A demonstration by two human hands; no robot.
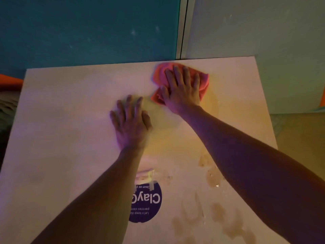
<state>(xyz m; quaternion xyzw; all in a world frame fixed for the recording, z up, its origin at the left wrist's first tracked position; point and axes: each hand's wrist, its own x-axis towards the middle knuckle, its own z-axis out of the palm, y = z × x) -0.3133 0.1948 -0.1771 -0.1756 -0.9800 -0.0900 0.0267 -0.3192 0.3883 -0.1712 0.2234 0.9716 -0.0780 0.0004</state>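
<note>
Two hands flat on the pale square tabletop [61, 120]. Right hand [182, 88], fingers spread, presses the pink-red cleaning cloth [204, 81] near the far edge; left hand [131, 120] braces, holding nothing. Brownish smears [213, 176] nearer the round purple sticker [146, 205] remain unwiped; job roughly midway.

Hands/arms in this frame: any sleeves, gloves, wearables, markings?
Left hand and right hand are both bare, with no gloves, rings, watch or wristbands visible. No sleeves in view: both arms are uncovered right to the frame's bottom and right edges. No cables, tags or markings show on either.
</note>
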